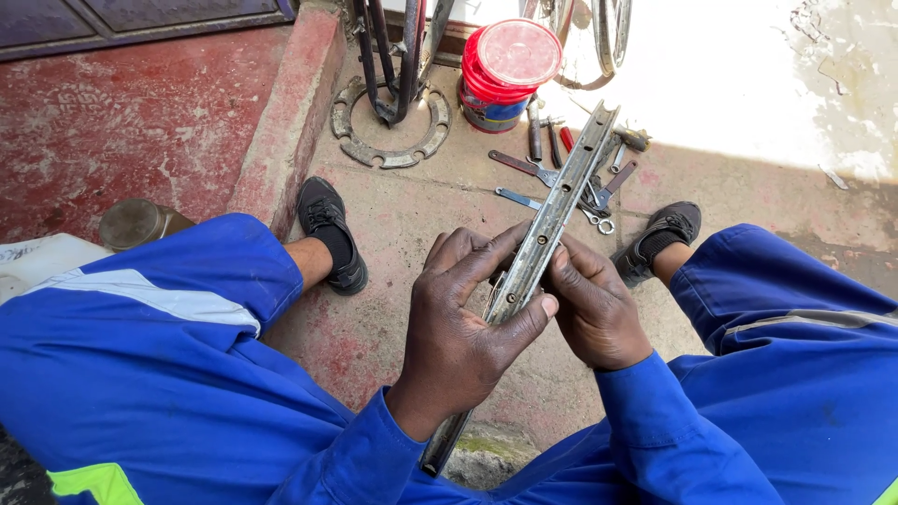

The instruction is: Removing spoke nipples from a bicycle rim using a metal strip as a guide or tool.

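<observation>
Head view looks straight down at someone sitting on a concrete floor [421,224] in blue coveralls [140,374], knees spread wide, black shoes on both feet. Both hands are wrapped around a curved metal wheel rim [561,201], the kind with spoke holes running along the channel. It runs diagonally from down between the knees up toward the top right. Left hand [468,323] has it pinched, thumb on the near edge and fingers curled over the top. Right hand [594,309] is closed on the other side of the rim, fingers tucked under it, pretty much touching the left one.

On the floor past the rim sits a scatter of wrenches [543,173], pliers and a couple of small rings. A red tub with a red lid [510,70] stands just behind those tools. Left of the tub lies a rusty toothed metal ring [388,150] with some dark bars standing in it. A red painted step [140,122] fills the upper left.
</observation>
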